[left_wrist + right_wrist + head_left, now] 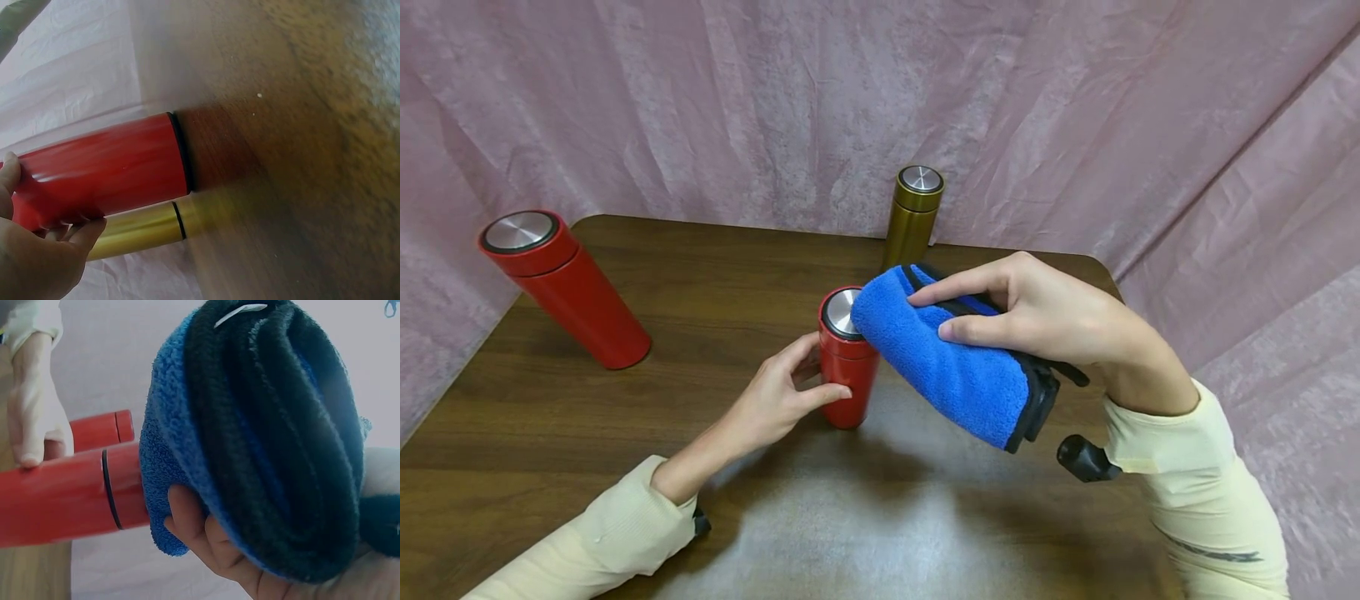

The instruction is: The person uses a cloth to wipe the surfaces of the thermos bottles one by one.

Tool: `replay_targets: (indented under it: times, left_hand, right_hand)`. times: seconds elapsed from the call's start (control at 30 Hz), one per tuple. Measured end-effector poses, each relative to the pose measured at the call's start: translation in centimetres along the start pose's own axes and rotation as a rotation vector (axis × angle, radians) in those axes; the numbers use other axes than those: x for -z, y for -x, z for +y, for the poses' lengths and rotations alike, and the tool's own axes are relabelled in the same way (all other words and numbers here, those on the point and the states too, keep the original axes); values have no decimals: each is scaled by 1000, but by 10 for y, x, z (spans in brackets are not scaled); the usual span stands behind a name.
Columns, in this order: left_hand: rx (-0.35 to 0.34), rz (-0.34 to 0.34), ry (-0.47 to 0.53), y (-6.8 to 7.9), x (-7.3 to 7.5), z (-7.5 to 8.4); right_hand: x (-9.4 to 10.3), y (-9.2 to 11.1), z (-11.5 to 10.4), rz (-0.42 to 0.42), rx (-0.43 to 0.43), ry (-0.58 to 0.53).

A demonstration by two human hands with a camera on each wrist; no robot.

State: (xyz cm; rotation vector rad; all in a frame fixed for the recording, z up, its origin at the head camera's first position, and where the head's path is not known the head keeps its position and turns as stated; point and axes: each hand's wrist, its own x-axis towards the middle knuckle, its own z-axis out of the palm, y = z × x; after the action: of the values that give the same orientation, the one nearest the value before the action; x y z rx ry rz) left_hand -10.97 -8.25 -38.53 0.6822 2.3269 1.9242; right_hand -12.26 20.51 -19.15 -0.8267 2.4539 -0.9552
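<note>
Well left of the center red flask [852, 375], another red flask [580, 287] stands on a wooden table [722, 304]. A person's left hand [775, 392] grasps the upright center red flask from the left, thumb in front. Behind the center red flask, slightly right, stands a gold flask [912, 218]. At the center red flask's lid [838, 313], a folded blue cloth [951, 362] is pinched by the right hand [1045, 321]; whether cloth touches lid cannot be told.

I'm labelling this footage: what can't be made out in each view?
Head: part of the lid of the held red flask and the base of the gold flask, hidden by the blue cloth.
Left wrist: held red flask's top, past the left edge.
Right wrist: its base, past the left edge; any print on the white tag, too small.
</note>
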Motion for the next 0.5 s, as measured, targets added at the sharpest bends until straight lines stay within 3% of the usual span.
replay_targets:
  times: [0.5]
  left_hand:
    - [1, -23, 3, 0, 2, -2]
  right_hand:
    - [-4, -25, -16, -7, 38, 27]
